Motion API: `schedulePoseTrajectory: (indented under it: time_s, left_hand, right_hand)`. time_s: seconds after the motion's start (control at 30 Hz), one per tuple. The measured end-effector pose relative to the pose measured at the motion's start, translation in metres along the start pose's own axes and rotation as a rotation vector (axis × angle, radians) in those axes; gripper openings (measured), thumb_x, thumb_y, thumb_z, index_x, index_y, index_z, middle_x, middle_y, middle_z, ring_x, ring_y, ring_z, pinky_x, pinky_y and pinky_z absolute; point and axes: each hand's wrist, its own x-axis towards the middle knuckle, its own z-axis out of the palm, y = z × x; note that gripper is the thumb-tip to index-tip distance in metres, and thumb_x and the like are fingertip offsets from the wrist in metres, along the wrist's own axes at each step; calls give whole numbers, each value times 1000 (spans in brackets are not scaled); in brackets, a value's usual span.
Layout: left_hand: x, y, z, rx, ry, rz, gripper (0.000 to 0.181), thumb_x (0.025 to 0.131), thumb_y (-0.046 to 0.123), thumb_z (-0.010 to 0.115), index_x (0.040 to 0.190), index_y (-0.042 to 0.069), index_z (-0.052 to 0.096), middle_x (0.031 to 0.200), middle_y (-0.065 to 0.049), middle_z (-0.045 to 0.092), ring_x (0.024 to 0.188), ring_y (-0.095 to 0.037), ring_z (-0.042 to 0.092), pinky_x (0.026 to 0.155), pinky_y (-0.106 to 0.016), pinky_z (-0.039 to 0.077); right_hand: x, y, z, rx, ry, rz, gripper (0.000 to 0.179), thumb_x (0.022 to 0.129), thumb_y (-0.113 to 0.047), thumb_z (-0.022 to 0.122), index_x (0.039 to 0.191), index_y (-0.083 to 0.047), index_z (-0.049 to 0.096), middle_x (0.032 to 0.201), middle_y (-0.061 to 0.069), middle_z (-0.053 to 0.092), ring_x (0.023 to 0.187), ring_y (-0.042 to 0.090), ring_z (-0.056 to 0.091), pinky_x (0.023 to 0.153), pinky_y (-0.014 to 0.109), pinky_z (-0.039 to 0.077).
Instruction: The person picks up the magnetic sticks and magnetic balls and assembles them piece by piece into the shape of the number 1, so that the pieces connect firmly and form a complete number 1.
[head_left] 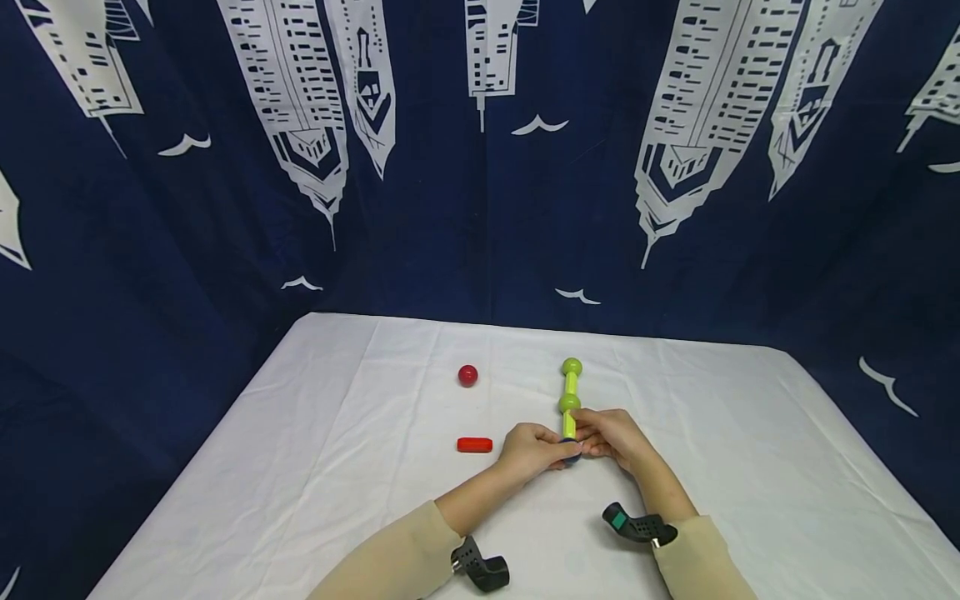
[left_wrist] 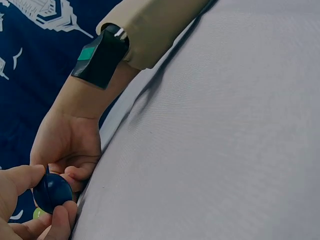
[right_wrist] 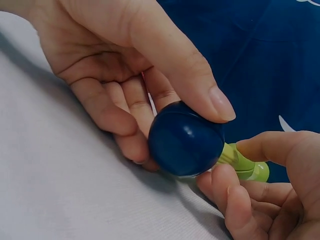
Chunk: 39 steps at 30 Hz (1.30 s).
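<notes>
My left hand [head_left: 528,450] grips a dark blue ball [right_wrist: 185,140] between thumb and fingers at the near end of a chain of parts. A yellow-green rod [head_left: 569,426] runs from the blue ball to a green ball [head_left: 569,403]. Beyond that, a second yellow-green rod [head_left: 572,383] leads to another green ball [head_left: 572,367] at the far end. Close by on the right, my right hand [head_left: 615,435] pinches the near rod, its fingertips right beside the blue ball. In the left wrist view, fingers cover part of the blue ball.
A red ball [head_left: 468,376] lies on the white-covered table [head_left: 337,500], left of the chain. Nearer me is a short red rod [head_left: 475,445], just left of my left hand. A dark blue printed curtain [head_left: 450,242] hangs behind the table.
</notes>
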Motion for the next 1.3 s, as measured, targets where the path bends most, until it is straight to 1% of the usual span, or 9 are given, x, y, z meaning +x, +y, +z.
schedulePoseTrajectory:
  time_s: [0.2, 0.37, 0.5, 0.57, 0.7, 0.77, 0.93, 1.1, 1.3]
  left_hand:
    - [4, -2, -2, -17, -6, -4, 23, 80, 19, 83, 83, 0, 70, 68, -1, 66, 61, -10, 66, 59, -23, 55]
    - [6, -1, -1, -39, 1, -10, 21, 80, 17, 82, 82, 0, 71, 66, 0, 66, 59, -9, 65, 59, -22, 55]
    - [7, 0, -1, -41, 6, -13, 22, 79, 18, 83, 82, 1, 71, 66, 1, 66, 58, -8, 63, 57, -21, 54]
    - [8, 0, -2, -48, 6, -13, 22, 79, 18, 83, 82, 1, 70, 66, 0, 65, 57, -8, 63, 58, -21, 54]
    - [9, -1, -2, -64, 4, -13, 21, 80, 17, 82, 81, 0, 70, 66, -1, 66, 57, -8, 63, 58, -21, 55]
    - [9, -1, -2, -74, 1, -15, 21, 80, 17, 82, 82, 0, 70, 66, -3, 66, 57, -8, 63, 58, -21, 55]
    - [10, -1, -3, -69, -3, -8, 21, 81, 17, 81, 84, -1, 70, 68, -5, 67, 58, -8, 63, 60, -23, 56]
    - [13, -2, -2, -66, 5, -3, 22, 81, 17, 81, 84, -2, 70, 68, -5, 68, 59, -8, 63, 61, -23, 56]
    - [15, -1, -1, -76, 7, -1, 22, 81, 16, 81, 87, -3, 71, 70, -5, 69, 58, -8, 63, 60, -22, 56]
  right_hand:
    - [-3, 0, 1, 12, -9, -6, 36, 95, -23, 60, 100, 13, 65, 65, 1, 64, 49, 4, 58, 49, 15, 50]
    - [-3, 4, 2, -4, 20, 0, 38, 96, -25, 59, 101, 12, 65, 65, 2, 64, 51, 5, 59, 50, 16, 50]
    - [-6, 5, 3, -13, 16, -9, 37, 95, -26, 60, 98, 10, 66, 65, 2, 64, 51, 7, 60, 50, 18, 51]
    - [-8, 5, 3, -19, 7, -12, 36, 95, -27, 61, 93, 8, 67, 64, 3, 63, 50, 7, 60, 49, 18, 51]
    - [-12, 6, 2, -34, -28, -3, 37, 96, -29, 60, 83, 4, 68, 63, 3, 63, 49, 7, 59, 48, 18, 51]
    - [-13, 6, 2, -40, -51, 1, 38, 96, -31, 59, 82, 3, 69, 62, 3, 64, 48, 7, 60, 48, 18, 51]
    - [-17, 6, 0, -35, -122, -3, 39, 96, -34, 58, 89, 2, 70, 65, 3, 66, 51, 7, 62, 49, 18, 52]
    - [-19, 6, 0, -4, -188, -12, 36, 96, -33, 58, 97, 1, 70, 69, 3, 69, 53, 7, 63, 52, 19, 53]
    - [-20, 6, -1, 3, -210, -32, 37, 97, -30, 57, 100, 4, 69, 71, 4, 70, 54, 7, 64, 54, 19, 54]
